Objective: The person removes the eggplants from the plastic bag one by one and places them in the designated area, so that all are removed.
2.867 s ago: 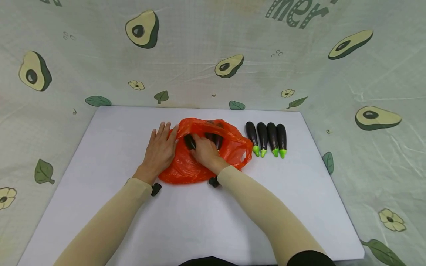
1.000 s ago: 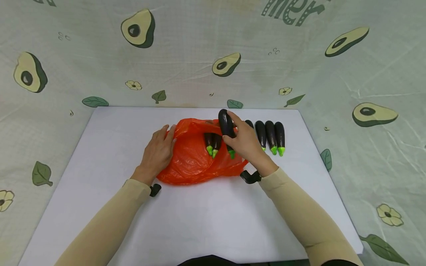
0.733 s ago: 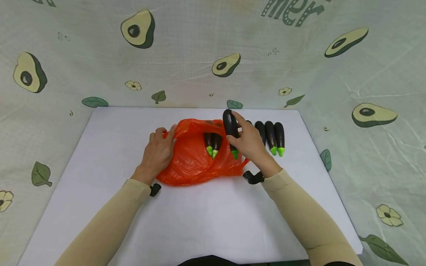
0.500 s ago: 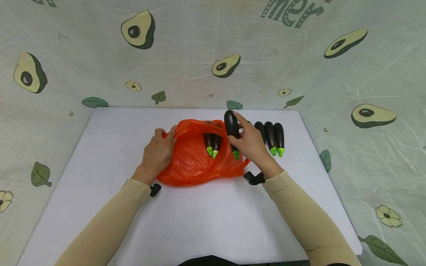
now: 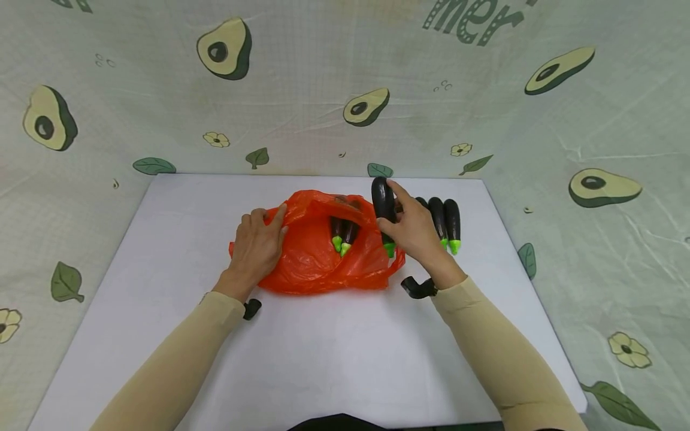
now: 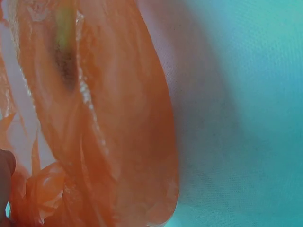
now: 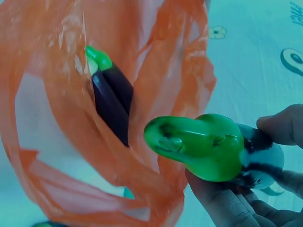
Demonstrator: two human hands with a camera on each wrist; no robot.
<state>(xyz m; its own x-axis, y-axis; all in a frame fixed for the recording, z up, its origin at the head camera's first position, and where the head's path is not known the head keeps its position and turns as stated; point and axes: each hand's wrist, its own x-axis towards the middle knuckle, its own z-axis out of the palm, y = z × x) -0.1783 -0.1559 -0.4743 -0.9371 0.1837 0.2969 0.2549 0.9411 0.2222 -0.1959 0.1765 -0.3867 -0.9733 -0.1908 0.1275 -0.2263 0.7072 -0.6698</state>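
Observation:
In the head view a red plastic bag (image 5: pixel 307 263) lies on the white table, its mouth facing up. Two dark eggplants (image 5: pixel 349 233) with green stem ends show inside it, seen also as an eggplant pair (image 7: pixel 113 97) in the right wrist view. My left hand (image 5: pixel 257 245) grips the bag's left edge, fingers curled and thumb on the plastic. My right hand (image 5: pixel 415 230) holds another eggplant (image 5: pixel 383 200) between thumb and fingers over the bag's right edge; its green end (image 7: pixel 208 146) faces the right wrist camera. The left wrist view shows mostly bag (image 6: pixel 137 142).
Right of the bag, a row of several eggplants (image 5: pixel 453 221) lies with green ends toward me, partly covered by my right hand. A cloth printed with avocados (image 5: pixel 366 108) rises behind and beside the white table (image 5: pixel 334 359).
My right hand has come out of the bag with an eggplant and moved right. My left fingers, straight on the bag before, are now curled at its edge. The bag has shifted slightly.

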